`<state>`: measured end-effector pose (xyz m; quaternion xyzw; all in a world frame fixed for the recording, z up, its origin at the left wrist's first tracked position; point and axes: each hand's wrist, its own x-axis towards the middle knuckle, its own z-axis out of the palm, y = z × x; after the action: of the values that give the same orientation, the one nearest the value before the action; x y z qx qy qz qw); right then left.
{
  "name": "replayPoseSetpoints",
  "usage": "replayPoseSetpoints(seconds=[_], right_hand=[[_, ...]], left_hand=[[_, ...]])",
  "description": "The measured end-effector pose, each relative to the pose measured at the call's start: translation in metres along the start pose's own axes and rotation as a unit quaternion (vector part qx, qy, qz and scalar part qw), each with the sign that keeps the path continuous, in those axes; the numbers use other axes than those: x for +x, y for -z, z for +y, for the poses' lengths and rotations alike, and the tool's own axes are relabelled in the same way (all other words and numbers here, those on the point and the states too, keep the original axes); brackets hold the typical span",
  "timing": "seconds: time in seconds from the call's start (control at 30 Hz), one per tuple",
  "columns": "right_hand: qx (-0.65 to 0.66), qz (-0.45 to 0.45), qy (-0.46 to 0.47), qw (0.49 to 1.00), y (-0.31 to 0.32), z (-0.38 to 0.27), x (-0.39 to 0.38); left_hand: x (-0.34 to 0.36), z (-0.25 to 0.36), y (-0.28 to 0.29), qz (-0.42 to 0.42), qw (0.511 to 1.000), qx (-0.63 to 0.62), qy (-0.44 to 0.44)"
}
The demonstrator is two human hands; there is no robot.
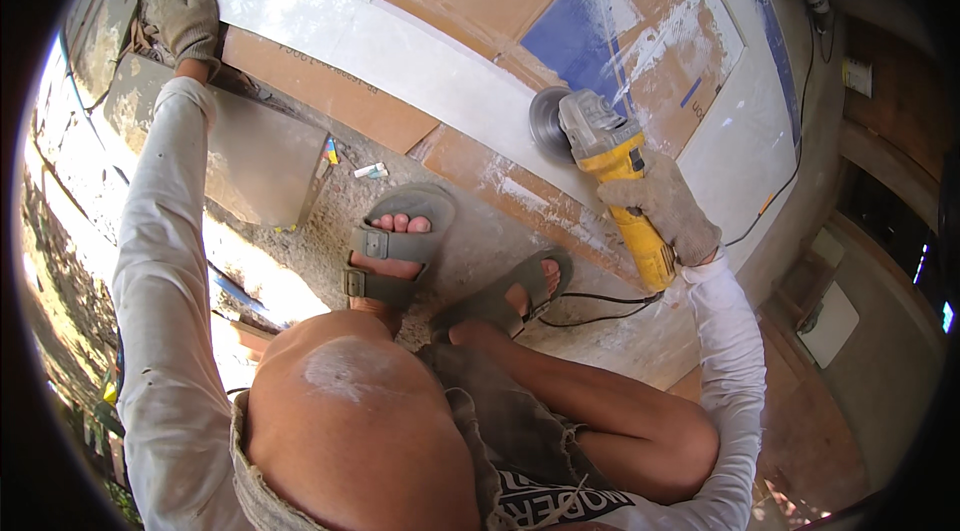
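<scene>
We hold a yellow angle grinder [625,186] over a large pale tile [440,81].
Our gloved right hand [665,211] clamps its body, disc at the tile's near edge; our left hand [185,11] lies flat on the far-left corner, steadying it.

A yellow angle grinder [612,181] with a grey metal head and a round, dusty cutting disc is held over a large pale tile [440,81]. The disc stands on edge, at or just above the tile's near edge. The yellow body slants back from the tile, and a black cord trails from its rear end. The tile lies flat on brown cardboard, white and powdered with dust, stretching away from the grinder to the far left, where its corner is pressed down.
</scene>
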<state>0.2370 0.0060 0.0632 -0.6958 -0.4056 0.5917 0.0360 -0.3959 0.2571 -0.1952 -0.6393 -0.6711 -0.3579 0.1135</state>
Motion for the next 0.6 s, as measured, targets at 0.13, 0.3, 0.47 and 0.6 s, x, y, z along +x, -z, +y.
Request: replayPoseSetpoints(seconds=[0.13,0.3,0.47,0.6], right_hand=[[0.017,0.005,-0.018,1.0,-0.0013,0.0011,-0.0004],[0.0,-0.012,-0.001,1.0,0.0012,-0.0003,-0.0017],[0.013,-0.013,-0.011,1.0,0.0009,0.0004,-0.0054],[0.041,-0.006,-0.016,0.999,0.0008,0.003,-0.0093]], left_hand=[[0.0014,-0.0002,0.0004,0.003,1.0,0.026,-0.009],[0.0014,-0.0009,0.0002,-0.002,1.0,0.026,-0.004],[0.0013,0.0012,0.0012,0.002,1.0,0.018,-0.007],[0.0009,0.003,0.0012,0.0,1.0,0.008,0.001]])
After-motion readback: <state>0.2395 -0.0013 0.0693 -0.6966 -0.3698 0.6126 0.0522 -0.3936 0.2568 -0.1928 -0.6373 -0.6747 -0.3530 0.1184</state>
